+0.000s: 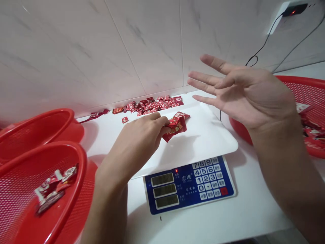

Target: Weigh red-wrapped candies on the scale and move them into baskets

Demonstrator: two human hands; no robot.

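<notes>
Pinched in the fingers of my left hand (pixel 142 139) are red candy packets (pixel 177 126), held over the white tray (pixel 213 135) of a weighing scale. They overlap, so I cannot tell exactly how many there are. My right hand (pixel 243 89) is raised to the right of the tray, palm showing and fingers spread, with nothing in it. Below the tray, the scale's blue panel (pixel 188 193) shows number keys, three display windows and a small red light.
Many small red packets (pixel 152 105) lie heaped behind the tray by the tiled wall. Two red baskets (pixel 81 162) (pixel 38 118) stand at the left, the nearer holding several packets. Another red basket (pixel 299 80) with packets is at the right. A cable runs from a wall plug (pixel 294 11).
</notes>
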